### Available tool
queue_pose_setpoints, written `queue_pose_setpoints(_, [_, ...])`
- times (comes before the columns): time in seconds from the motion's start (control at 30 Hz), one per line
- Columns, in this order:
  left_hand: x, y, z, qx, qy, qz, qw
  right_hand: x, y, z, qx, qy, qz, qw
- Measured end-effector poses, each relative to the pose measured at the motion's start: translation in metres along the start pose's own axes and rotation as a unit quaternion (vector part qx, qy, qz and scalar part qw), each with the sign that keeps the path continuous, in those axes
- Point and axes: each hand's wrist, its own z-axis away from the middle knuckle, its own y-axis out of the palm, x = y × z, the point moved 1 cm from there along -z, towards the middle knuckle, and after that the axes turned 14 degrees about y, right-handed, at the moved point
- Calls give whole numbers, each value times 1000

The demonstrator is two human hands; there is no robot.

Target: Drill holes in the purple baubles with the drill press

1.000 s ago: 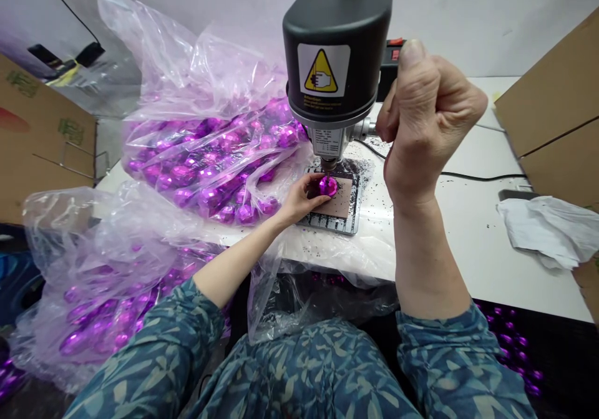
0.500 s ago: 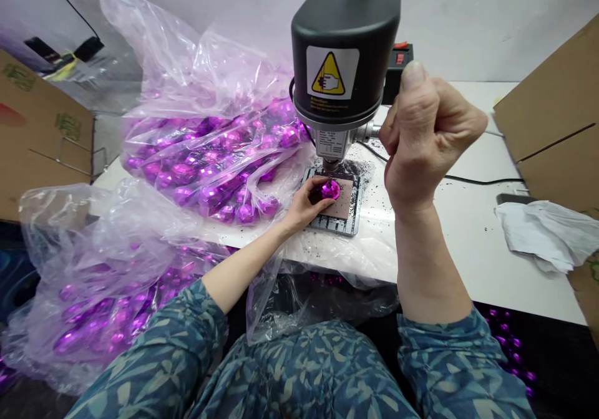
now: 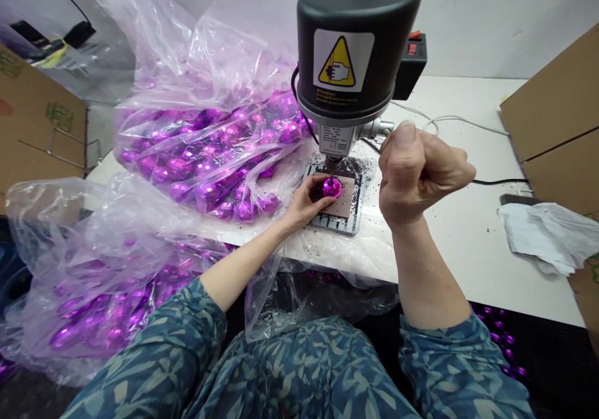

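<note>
My left hand (image 3: 306, 204) pinches a shiny purple faceted ball (image 3: 332, 187) between thumb and fingers. The ball rests on a brown square pad (image 3: 345, 202) over the slotted metal base (image 3: 322, 221) of a small bench drill press (image 3: 355, 51). Just above the ball is the chuck (image 3: 333, 162); whether the bit is inside the ball I cannot tell. To the right of the drill head, my right hand (image 3: 418, 176) is closed in a fist around the press lever (image 3: 386, 128), whose grip is hidden by the fingers.
Clear plastic bags of purple balls (image 3: 201, 163) crowd the table's left side, with another bag (image 3: 107, 307) lower left. Dark shavings surround the base. Cardboard boxes (image 3: 552, 101) flank both sides. A white cloth (image 3: 543, 235) lies right; cables (image 3: 496, 182) cross the tabletop.
My right fist has come down and slightly left, turning the lever. The drill head looks larger and a little farther right as the view shifts. My left hand keeps the ball in place.
</note>
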Motion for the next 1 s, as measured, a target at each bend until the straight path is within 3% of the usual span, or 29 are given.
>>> queue_pose_setpoints(0.17, [-2, 0, 0, -5, 4, 12, 1000, -5, -3, 7, -15, 8, 47, 999])
queue_pose_setpoints(0.47, [-2, 0, 1, -10, 1, 2, 1000, -9, -5, 12, 18, -90, -31, 995])
queue_pose_setpoints(0.77, [-2, 0, 1, -6, 12, 5, 1000, -18, -12, 21, 54, -156, -14, 986])
queue_pose_setpoints(0.87, [1, 0, 1, -11, 11, 5, 1000, -12, -11, 17, 45, -124, 6, 991])
queue_pose_setpoints(1.0, [-5, 3, -2, -18, 0, -3, 1000, 2, 0, -9, -5, 2, 68, 998])
